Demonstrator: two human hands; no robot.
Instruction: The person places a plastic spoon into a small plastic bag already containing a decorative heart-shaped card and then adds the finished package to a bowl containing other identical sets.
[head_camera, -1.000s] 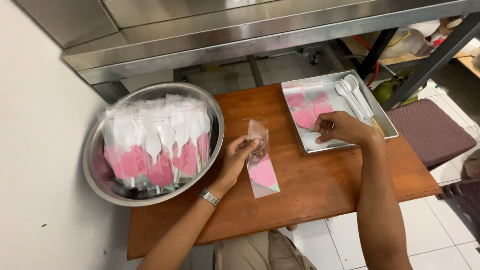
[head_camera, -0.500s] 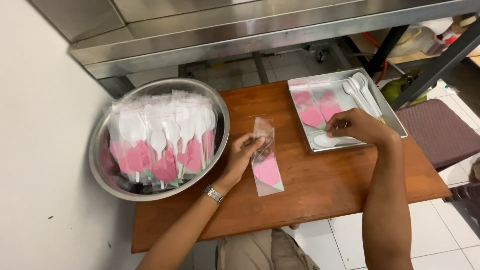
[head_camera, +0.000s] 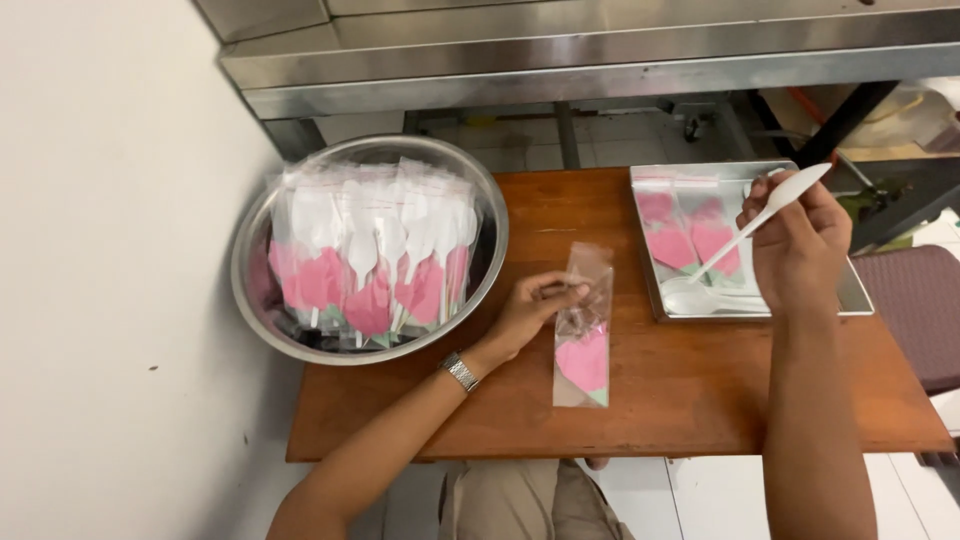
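Head view: right hand (head_camera: 795, 245) pinches a white plastic spoon (head_camera: 765, 215) mid-handle, lifted over the metal tray (head_camera: 855, 290). Left hand (head_camera: 530, 310) holds the clear bag (head_camera: 583, 335) open by its mouth on the worktop (head_camera: 690, 390). Both look light; the bag is flimsy and probably slippery.

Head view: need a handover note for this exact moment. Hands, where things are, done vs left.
Left hand: fingers pinch the open top of a clear bag lying on the wooden table; a pink folded napkin sits in its lower end, no spoon inside.
Right hand: holds a white plastic spoon raised above the metal tray.
Tray: more bags with pink napkins and at least one loose white spoon.
Done: metal bowl at left is packed with bags, each showing a napkin and a spoon.
Left: spoon not yet in the held bag; the tray's bags are unfilled.
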